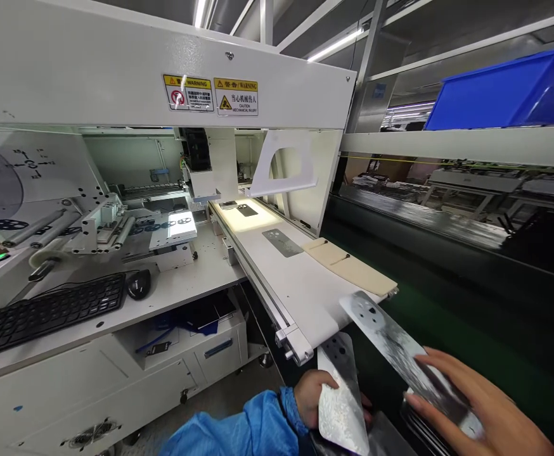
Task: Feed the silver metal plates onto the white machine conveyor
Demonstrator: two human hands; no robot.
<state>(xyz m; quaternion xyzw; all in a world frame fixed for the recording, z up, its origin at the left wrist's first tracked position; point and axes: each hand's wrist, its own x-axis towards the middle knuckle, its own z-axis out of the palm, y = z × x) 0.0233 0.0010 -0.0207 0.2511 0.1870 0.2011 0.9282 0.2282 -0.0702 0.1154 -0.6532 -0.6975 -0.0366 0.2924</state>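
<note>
My left hand (309,398), below a blue sleeve, is closed on a phone back cover (343,415), a silvery glossy panel with camera holes at its top end. Another phone back cover (385,339) is pinched by its near end between the thumb and fingers of my right hand (471,405). Its far end, with the camera holes, reaches over the near right corner of the white conveyor belt (300,304). Farther up the belt lies a grey phone back cover (283,242), and beyond it a dark one (247,209) on a lit patch inside the machine.
The white machine housing (115,63) spans the top, with warning labels. A beige curved board (348,266) lies along the belt's right edge. At left are a keyboard (53,310), a mouse (139,284) and film rollers (44,228). A blue bin (500,92) sits upper right.
</note>
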